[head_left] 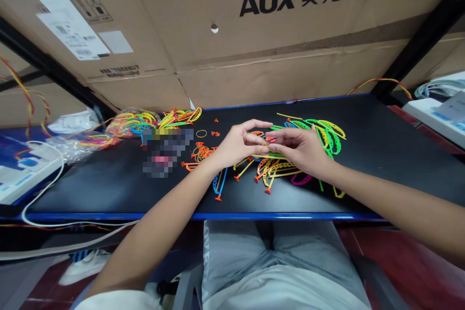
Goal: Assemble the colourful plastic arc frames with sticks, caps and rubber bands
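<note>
head view: the small piece (271, 139) held at the fingertips is mostly hidden by the fingers; its outline and full shape cannot be established. a pixelated patch (167, 152) conceals part of the black tabletop (381, 155) at left. the bagged pieces (132, 123) are seen through crinkled, glossy plastic and are hard to tell apart. both forearms run out of the frame.

state of hands: the left hand (241, 145) is pinching the small piece between thumb and fingers. the right hand (305, 147) meets it from the other side, thumb and fingers likewise drawn together on the piece.

location and appearance: the small piece is raised over the middle of the loose pile; a pink-red bit and a yellowish bit show. under and around the hands lie curved, perforated strips (332, 140), mainly green and yellow, and thin sticks with orange ends (268, 189). one blue curved strip (216, 184) lies near the front edge. left of the hands are small orange pieces (199, 152) and a thin yellowish ring (201, 133).

markings: the cardboard (189, 19) behind reads "aux 奥克斯空调" in black. white labels (70, 24) are stuck at its upper left; their print is too small to read.
</note>
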A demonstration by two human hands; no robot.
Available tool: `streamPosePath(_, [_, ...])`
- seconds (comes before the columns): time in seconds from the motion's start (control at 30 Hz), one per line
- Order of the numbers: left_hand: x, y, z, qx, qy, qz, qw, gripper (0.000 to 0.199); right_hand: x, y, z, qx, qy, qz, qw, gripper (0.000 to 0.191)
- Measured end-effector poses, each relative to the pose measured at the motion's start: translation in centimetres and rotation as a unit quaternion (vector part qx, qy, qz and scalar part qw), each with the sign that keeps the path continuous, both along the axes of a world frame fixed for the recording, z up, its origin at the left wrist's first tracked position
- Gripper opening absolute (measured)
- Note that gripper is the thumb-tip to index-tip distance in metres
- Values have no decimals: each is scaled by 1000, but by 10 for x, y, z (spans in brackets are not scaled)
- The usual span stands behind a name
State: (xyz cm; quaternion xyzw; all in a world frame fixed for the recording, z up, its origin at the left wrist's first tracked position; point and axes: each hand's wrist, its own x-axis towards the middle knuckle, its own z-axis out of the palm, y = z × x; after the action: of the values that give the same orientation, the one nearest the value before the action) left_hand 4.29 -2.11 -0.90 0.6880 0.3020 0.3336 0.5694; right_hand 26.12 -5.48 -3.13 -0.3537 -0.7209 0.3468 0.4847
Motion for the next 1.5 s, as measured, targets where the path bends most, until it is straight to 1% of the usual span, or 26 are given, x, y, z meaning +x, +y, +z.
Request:
streamPosePath(0.07, [0, -1, 2, 10, 6, 0, 1000, 62, 2, 0, 0, 66, -61, 6, 996, 34])
streamPosePath(0.1, [0, -2, 3, 15, 7, -1, 1000, 59, 4, 0, 0, 108, -98, 8, 989, 35])
streamPosePath(0.2, [2, -6, 6, 28, 6, 0, 1000, 50, 8, -2, 5, 225, -201, 13, 953, 32])
streamPosePath(0.27, [3, -10, 8, 37, 6, 3, 999, 46, 11, -4, 10, 280, -257, 11, 925, 30])
streamPosePath(0.37, [4, -13, 8, 51, 11, 5, 999, 43, 11, -6, 17, 329, -323, -7, 887, 27])
streamPosePath(0.4, [4, -14, 8, 54, 13, 4, 998, 42, 11, -6, 19, 336, -339, -12, 878, 27])
streamPosePath(0.47, [3, -12, 8, 53, 9, 3, 999, 42, 12, -5, 22, 339, -357, -18, 870, 26])
streamPosePath(0.57, [0, -4, 8, 42, -9, 14, 999, 43, 19, 2, 26, 314, -358, -44, 878, 22])
streamPosePath(0.67, [-7, 5, 10, 44, -23, 68, 996, 43, 31, 11, 30, 272, -347, -73, 894, 16])
streamPosePath(0.77, [-11, 11, 11, 53, -20, 104, 993, 43, 37, 17, 33, 227, -342, -65, 910, 12])
streamPosePath(0.87, [-12, 13, 9, 58, -12, 107, 993, 42, 37, 17, 33, 188, -347, -46, 918, 12])
streamPosePath(0.97, [-12, 13, 7, 73, -27, 119, 990, 42, 35, 15, 33, 163, -340, -35, 925, 12])
streamPosePath(1.2, [-11, 11, 7, 61, -33, 115, 991, 41, 33, 16, 31, 141, -316, -17, 938, 15])
streamPosePath(1.4, [-10, 6, 10, 50, -37, 97, 993, 40, 32, 16, 28, 155, -294, -7, 943, 12])
streamPosePath(1.5, [-11, 5, 11, 53, -33, 103, 993, 40, 33, 17, 27, 167, -278, 17, 946, 11])
